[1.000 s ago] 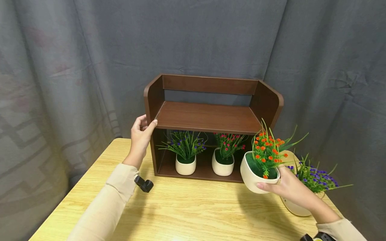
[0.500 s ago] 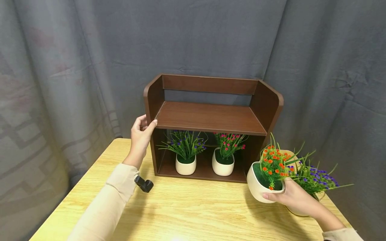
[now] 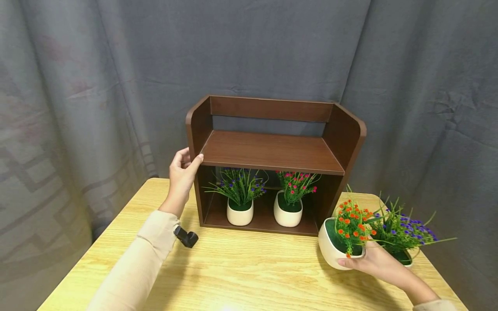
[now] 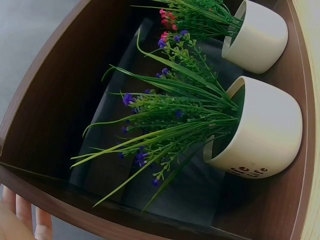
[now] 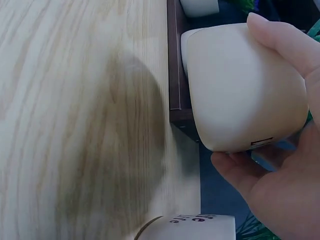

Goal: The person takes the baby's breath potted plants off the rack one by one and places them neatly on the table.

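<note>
My right hand (image 3: 383, 263) grips a white pot (image 3: 330, 248) of artificial orange flowers (image 3: 352, 222) by its right side, thumb across the front. In the right wrist view the pot (image 5: 245, 90) tilts close over the table, its shadow off to one side. My left hand (image 3: 182, 177) holds the left side panel of a brown two-tier wooden shelf (image 3: 272, 151), thumb at the front edge and fingers behind. On its lower tier stand a white pot with blue-purple flowers (image 3: 239, 215) and one with pink flowers (image 3: 288, 215).
A pot with purple flowers (image 3: 412, 231) stands at the table's right side, partly hidden behind my right hand. The light wooden table (image 3: 241, 268) runs in front of the shelf. A grey curtain (image 3: 272, 47) hangs behind.
My right hand has brought the orange-flower pot down and slightly right, away from the shelf's right front corner. My left hand has kept its hold on the shelf.
</note>
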`<state>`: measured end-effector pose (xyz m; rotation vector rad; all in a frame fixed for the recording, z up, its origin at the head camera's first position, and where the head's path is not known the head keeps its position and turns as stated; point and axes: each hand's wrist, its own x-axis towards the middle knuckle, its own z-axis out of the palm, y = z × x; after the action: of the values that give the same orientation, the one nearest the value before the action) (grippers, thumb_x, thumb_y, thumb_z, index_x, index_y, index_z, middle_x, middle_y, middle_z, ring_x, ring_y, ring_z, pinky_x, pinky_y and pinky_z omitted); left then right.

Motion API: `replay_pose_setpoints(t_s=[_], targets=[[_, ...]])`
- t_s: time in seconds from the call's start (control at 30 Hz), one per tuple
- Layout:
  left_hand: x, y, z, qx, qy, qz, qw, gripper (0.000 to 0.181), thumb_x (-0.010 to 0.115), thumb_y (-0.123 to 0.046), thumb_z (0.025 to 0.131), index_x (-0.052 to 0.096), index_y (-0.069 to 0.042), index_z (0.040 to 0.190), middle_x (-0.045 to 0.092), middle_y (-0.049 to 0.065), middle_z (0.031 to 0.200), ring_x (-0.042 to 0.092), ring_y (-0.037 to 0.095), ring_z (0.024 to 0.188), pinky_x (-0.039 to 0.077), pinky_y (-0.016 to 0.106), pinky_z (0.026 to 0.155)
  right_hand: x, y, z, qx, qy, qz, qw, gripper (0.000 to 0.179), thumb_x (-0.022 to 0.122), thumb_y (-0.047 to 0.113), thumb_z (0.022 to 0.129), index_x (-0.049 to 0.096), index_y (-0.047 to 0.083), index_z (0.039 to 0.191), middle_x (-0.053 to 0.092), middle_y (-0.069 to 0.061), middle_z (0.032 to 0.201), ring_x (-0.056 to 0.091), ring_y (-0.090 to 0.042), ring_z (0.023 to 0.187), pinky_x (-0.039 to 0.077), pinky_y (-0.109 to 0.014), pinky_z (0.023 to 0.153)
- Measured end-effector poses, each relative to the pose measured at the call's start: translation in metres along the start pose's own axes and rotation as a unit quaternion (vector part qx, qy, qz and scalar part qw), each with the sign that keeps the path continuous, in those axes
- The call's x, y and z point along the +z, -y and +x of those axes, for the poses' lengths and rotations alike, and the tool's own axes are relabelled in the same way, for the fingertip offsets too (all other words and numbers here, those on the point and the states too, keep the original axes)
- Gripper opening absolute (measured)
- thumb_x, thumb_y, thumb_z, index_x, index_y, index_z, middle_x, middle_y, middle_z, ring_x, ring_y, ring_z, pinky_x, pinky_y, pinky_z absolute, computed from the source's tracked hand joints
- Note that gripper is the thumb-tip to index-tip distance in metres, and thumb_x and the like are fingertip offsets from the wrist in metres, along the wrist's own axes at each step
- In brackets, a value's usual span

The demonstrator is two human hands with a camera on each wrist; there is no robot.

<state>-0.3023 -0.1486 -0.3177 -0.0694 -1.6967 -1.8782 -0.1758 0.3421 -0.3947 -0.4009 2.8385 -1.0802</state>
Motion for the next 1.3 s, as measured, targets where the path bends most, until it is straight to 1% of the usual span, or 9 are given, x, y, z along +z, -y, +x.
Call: replay_pose_setpoints(t_s=[0.17, 0.27, 0.33, 0.4, 0.5, 0.6, 0.77, 1.03, 1.3], targets=[[-0.001, 0.0, 0.0, 0.001, -0.001, -0.002, 1.0, 0.037, 0.073, -0.014, 0.09, 0.061, -0.006, 0.124, 0.061, -0.005, 0.096, 0.05, 0.012, 0.087, 0.04, 0.026, 0.077, 0.003, -0.003, 0.0, 0.005, 0.005, 0.011, 0.9999, 0.05, 0.081, 0.031, 0.084, 0.04, 0.021, 0.057, 0.019, 0.016, 0.05, 0.014, -0.001, 0.046, 0.024, -0.021, 0.042], [-0.001, 0.001, 0.0, 0.0, 0.001, 0.0, 1.0, 0.038, 0.074, -0.014, 0.09, 0.061, -0.005, 0.125, 0.06, -0.004, 0.096, 0.049, 0.012, 0.087, 0.04, 0.026, 0.077, 0.008, -0.008, 0.001, -0.028, -0.012, 0.018, 0.9994, 0.029, 0.082, 0.027, 0.083, 0.061, 0.007, 0.079, 0.038, 0.017, 0.056, 0.024, 0.002, 0.049, 0.035, -0.022, 0.049], [-0.001, 0.001, 0.0, -0.001, 0.002, 0.001, 1.0, 0.039, 0.074, -0.014, 0.09, 0.061, -0.005, 0.126, 0.061, -0.004, 0.097, 0.05, 0.013, 0.088, 0.04, 0.026, 0.077, 0.013, -0.012, 0.003, -0.068, -0.033, 0.017, 0.997, 0.041, 0.084, 0.021, 0.081, 0.063, -0.004, 0.106, 0.06, 0.009, 0.076, 0.043, 0.007, 0.062, 0.043, -0.017, 0.063], [-0.002, 0.002, 0.0, -0.002, 0.002, 0.002, 1.0, 0.039, 0.074, -0.015, 0.09, 0.061, -0.005, 0.126, 0.061, -0.003, 0.097, 0.05, 0.013, 0.088, 0.04, 0.026, 0.078, 0.017, -0.016, 0.004, -0.106, -0.052, 0.013, 0.9929, 0.075, 0.086, 0.016, 0.079, 0.047, -0.005, 0.14, 0.067, -0.006, 0.114, 0.053, 0.01, 0.092, 0.042, -0.014, 0.082], [-0.001, 0.002, 0.001, -0.003, 0.002, 0.004, 1.0, 0.04, 0.075, -0.016, 0.09, 0.061, -0.005, 0.126, 0.061, -0.003, 0.098, 0.05, 0.013, 0.087, 0.04, 0.026, 0.078, 0.021, -0.021, 0.004, -0.117, -0.059, 0.001, 0.9914, 0.083, 0.086, 0.014, 0.078, 0.042, -0.004, 0.146, 0.056, -0.016, 0.137, 0.046, 0.008, 0.115, 0.038, -0.012, 0.093], [-0.001, 0.002, 0.001, -0.005, 0.003, 0.005, 1.0, 0.04, 0.075, -0.017, 0.09, 0.061, -0.006, 0.126, 0.061, -0.004, 0.098, 0.05, 0.013, 0.087, 0.04, 0.026, 0.077, 0.022, -0.023, 0.002, -0.078, -0.027, 0.015, 0.9964, 0.073, 0.082, 0.019, 0.084, 0.046, -0.005, 0.142, 0.069, -0.001, 0.098, 0.05, 0.007, 0.078, 0.044, -0.015, 0.077], [0.0, 0.001, 0.001, -0.002, 0.001, 0.002, 1.0, 0.039, 0.075, -0.015, 0.089, 0.061, -0.005, 0.125, 0.061, -0.004, 0.096, 0.049, 0.013, 0.087, 0.039, 0.026, 0.078, 0.022, -0.023, 0.001, -0.046, 0.003, 0.026, 0.9986, 0.059, 0.079, 0.023, 0.087, 0.055, -0.006, 0.132, 0.058, 0.011, 0.073, 0.039, 0.002, 0.06, 0.044, -0.02, 0.064], [-0.001, 0.002, 0.0, -0.004, 0.002, 0.006, 1.0, 0.039, 0.075, -0.016, 0.09, 0.061, -0.005, 0.125, 0.061, -0.003, 0.098, 0.049, 0.013, 0.088, 0.039, 0.026, 0.078, 0.025, -0.027, -0.001, -0.054, -0.01, 0.011, 0.9984, 0.052, 0.08, 0.026, 0.087, 0.061, -0.001, 0.127, 0.059, 0.018, 0.079, 0.046, 0.002, 0.071, 0.046, -0.02, 0.071], [-0.002, 0.003, 0.001, -0.007, 0.007, 0.01, 0.9999, 0.043, 0.074, -0.019, 0.091, 0.06, -0.003, 0.128, 0.06, -0.002, 0.102, 0.049, 0.014, 0.091, 0.039, 0.027, 0.08, 0.027, -0.03, -0.001, -0.05, -0.009, -0.014, 0.9986, 0.043, 0.081, 0.029, 0.085, 0.067, -0.003, 0.11, 0.055, 0.012, 0.07, 0.04, 0.005, 0.063, 0.044, -0.019, 0.059]])
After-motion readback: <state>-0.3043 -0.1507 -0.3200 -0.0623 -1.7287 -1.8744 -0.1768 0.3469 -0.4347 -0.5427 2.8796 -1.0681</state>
